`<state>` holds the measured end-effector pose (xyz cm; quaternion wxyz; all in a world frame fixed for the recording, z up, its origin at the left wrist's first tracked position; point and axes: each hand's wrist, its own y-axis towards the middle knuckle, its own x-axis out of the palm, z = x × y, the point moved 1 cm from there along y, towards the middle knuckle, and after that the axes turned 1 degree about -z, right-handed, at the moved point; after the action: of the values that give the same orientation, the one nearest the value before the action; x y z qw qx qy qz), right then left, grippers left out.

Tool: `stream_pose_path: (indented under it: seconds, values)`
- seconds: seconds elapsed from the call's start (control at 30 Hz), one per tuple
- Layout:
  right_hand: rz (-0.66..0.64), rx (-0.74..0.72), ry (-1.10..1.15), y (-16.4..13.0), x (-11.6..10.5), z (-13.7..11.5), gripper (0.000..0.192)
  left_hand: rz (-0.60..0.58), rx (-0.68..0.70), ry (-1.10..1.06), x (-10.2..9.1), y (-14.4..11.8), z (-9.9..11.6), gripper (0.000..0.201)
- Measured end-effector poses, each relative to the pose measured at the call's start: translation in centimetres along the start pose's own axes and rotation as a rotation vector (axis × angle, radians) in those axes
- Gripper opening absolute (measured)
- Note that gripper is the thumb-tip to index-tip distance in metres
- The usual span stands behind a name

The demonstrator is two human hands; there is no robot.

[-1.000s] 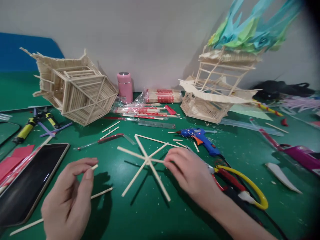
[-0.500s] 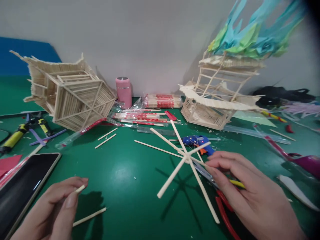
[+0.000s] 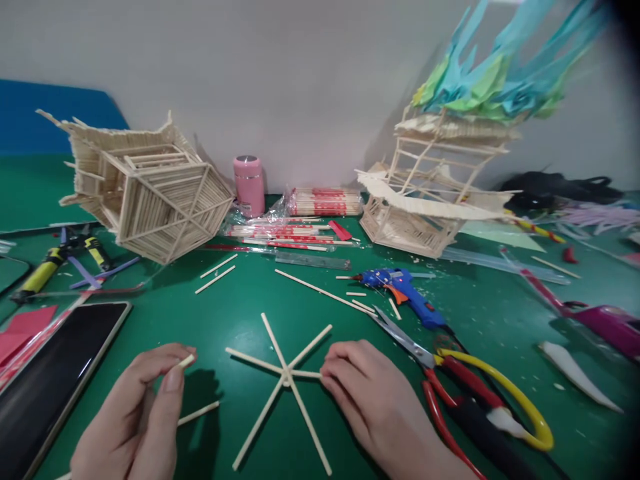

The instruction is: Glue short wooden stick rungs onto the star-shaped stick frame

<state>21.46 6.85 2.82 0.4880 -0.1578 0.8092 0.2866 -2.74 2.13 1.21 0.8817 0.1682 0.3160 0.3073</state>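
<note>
Blue glue gun (image 3: 400, 288), scissors (image 3: 450, 373), pink cup (image 3: 249, 185), phone (image 3: 45, 380)

My hands: two, left hand (image 3: 133, 413) and right hand (image 3: 373, 400).
Stick stars: one (image 3: 285, 380), with six spokes.
Stick houses: two, one on the left (image 3: 150, 190), one on the right (image 3: 425, 193).
Glue guns: one (image 3: 403, 290).
Scissors: one pair (image 3: 450, 380).
Pink cups: one (image 3: 249, 185).
Phones: one (image 3: 55, 373).
</note>
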Motion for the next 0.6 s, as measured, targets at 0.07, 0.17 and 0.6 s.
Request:
stream_pose_path:
  seconds: [0.07, 0.17, 0.6]
  values:
    - [0.012, 0.013, -0.03, 0.1, -0.1, 0.1, 0.024, -0.025, 0.025, -0.025, 0.0, -0.2, 0.7, 0.012]
    - [0.036, 0.054, -0.061, -0.2, -0.7, 0.5, 0.024, -0.179, 0.126, -0.012, 0.1, -0.2, 1.8, 0.01]
    - [-0.039, -0.047, -0.413, -3.6, -2.0, 3.0, 0.031, -0.818, 0.762, 0.233, 3.4, -1.3, 4.3, 0.018]
